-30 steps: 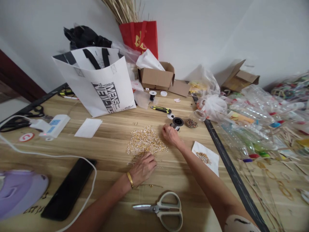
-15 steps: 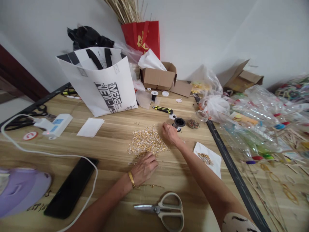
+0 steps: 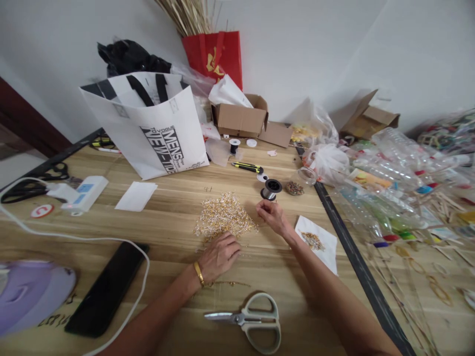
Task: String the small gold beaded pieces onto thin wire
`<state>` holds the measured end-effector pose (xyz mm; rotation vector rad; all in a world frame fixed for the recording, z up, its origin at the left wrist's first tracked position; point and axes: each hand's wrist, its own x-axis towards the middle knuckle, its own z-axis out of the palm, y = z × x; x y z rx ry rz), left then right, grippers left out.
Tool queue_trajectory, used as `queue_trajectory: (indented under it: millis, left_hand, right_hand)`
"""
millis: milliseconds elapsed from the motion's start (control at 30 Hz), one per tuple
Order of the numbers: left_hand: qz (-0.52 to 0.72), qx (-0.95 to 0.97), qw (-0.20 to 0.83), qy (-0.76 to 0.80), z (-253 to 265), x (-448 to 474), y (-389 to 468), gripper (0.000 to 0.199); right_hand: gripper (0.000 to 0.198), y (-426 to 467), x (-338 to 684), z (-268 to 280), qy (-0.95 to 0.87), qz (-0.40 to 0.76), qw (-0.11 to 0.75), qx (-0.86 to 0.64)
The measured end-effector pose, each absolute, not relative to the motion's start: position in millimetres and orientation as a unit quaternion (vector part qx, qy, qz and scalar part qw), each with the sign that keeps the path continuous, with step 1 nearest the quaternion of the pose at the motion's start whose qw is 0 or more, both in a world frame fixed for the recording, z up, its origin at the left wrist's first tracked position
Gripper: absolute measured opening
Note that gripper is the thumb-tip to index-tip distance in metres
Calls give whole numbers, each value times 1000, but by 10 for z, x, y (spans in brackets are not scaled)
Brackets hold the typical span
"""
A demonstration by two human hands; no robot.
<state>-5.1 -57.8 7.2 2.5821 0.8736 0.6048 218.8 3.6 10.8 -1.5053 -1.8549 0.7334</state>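
A loose pile of small gold and clear beads (image 3: pixel 224 213) lies in the middle of the wooden table. My left hand (image 3: pixel 221 254) rests at the pile's near edge with its fingers curled down; what they hold, if anything, is hidden. Right of the pile, my right hand (image 3: pixel 272 216) has its thumb and fingertips pinched together, and I cannot make out anything between them. Just behind it stands a spool of wire (image 3: pixel 271 189). A thin gold chain (image 3: pixel 232 283) lies below my left wrist. Scissors (image 3: pixel 245 319) with cream handles lie closer to me.
A white paper (image 3: pixel 329 252) with gold beads lies right of my right forearm. Behind are a jar of beads (image 3: pixel 296 188), a yellow-black cutter (image 3: pixel 247 167) and a white bag (image 3: pixel 148 128). A phone (image 3: pixel 107 289), cable and power strip (image 3: pixel 85 194) are left. Plastic bottles (image 3: pixel 393 168) crowd the right.
My right hand has moved from beside the spool toward me and slightly right, away from the pile. My left hand has stayed at the pile's near edge. The whole view has shifted slightly.
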Motion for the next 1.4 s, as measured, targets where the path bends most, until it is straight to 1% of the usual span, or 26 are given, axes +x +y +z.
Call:
queue_trajectory:
  millis: [133,267,333,400,467,567,667,767,867,933,1033,1133,1233,1300,1400]
  left_hand:
    - [254,881,232,325,120,-34,-564,14]
    - [281,841,298,353,161,7,-549,10]
    - [306,801,345,382,178,32,-538,19]
    - [332,749,412,399,192,56,-528,35]
    - [343,698,504,375,201,75,-527,43]
    - [335,628,637,297,186,95,-551,44]
    - [321,577,696,281,136,112,-586,38]
    - [334,542,699,324,90,130,-599,31]
    - [354,522,686,364,78,139,-591,30]
    - [351,523,689,358,86,135,-588,30]
    - [337,533,703,331,114,115,-601,28]
    - [318,544,708,319,164,93,-629,25]
    - [314,573,682,328,227,77,-653,21]
    - [314,585,668,337,260,65,-659,20]
    - [307,593,664,337,282,33,-651,20]
  right_hand:
    - [16,-194,2166,191,-706,302,325,-552]
    - [11,-457,2087,228,-736,272,324,-529]
    - [13,-585,2030,252,-763,242,320,-507]
    - [17,-703,1968,295,-793,199,303,-490]
    - [20,-804,1905,354,-823,159,266,-476]
    - [20,-911,1822,439,-856,116,242,-443]
    - [19,-958,1772,474,-873,89,255,-406]
    - [18,-954,1758,456,-872,78,265,-405]
    - [22,-927,1763,430,-863,93,273,-415]
    - [24,-914,1768,431,-858,108,278,-417]
    - [20,-919,1767,469,-846,137,293,-424]
    - [17,-943,1756,515,-819,200,320,-432]
    - [19,-957,1751,510,-790,256,350,-435]
    - [22,-956,1761,475,-778,266,361,-439]
    - [22,-951,1801,417,-777,261,357,-448]
